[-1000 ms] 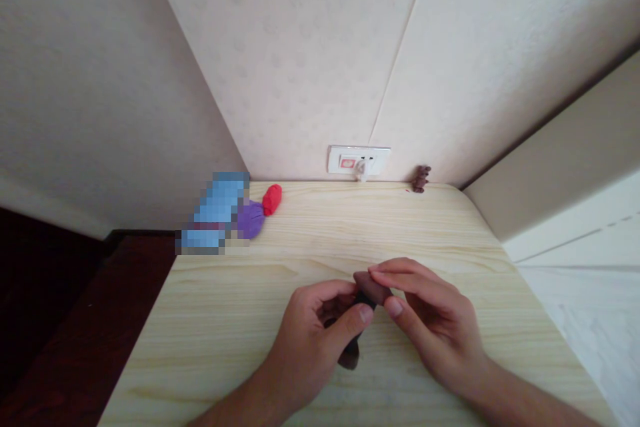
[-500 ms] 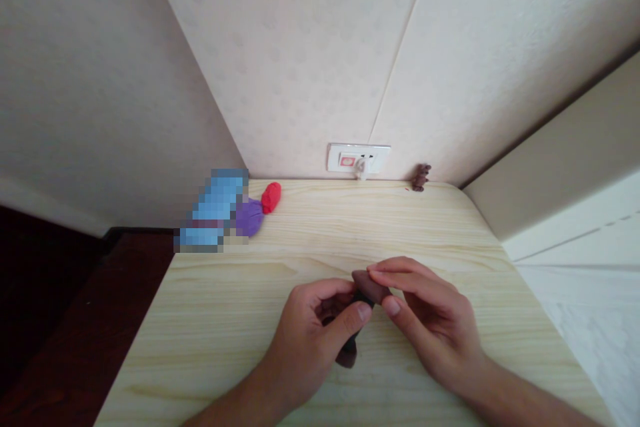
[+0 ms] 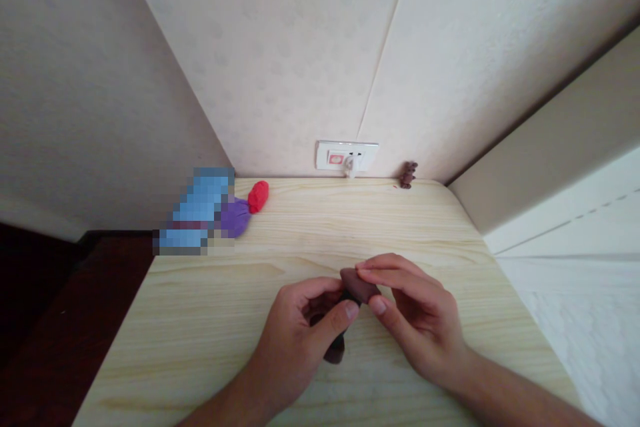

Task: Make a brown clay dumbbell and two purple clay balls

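Between my hands, just above the table, is a dark brown clay-like piece [image 3: 359,285] with a smooth, rounded top end. A darker, almost black section runs down from it, ending in a brown lower end [image 3: 335,351]. My left hand [image 3: 290,333] is closed around the dark middle, thumb in front and fingers behind. The thumb and fingertips of my right hand [image 3: 425,320] pinch the rounded top end from the right. Part of the piece is hidden behind my left thumb and fingers.
A small brown figurine [image 3: 408,175] stands at the table's [image 3: 210,320] back edge. Back left are a red wrapped lump [image 3: 259,197], a purple bundle [image 3: 236,218] and a blurred blue item [image 3: 195,207]. A wall socket [image 3: 346,155] holds a white plug.
The camera view has turned slightly, so everything sits a little further left in the picture. Both hands keep the same hold on the brown piece.
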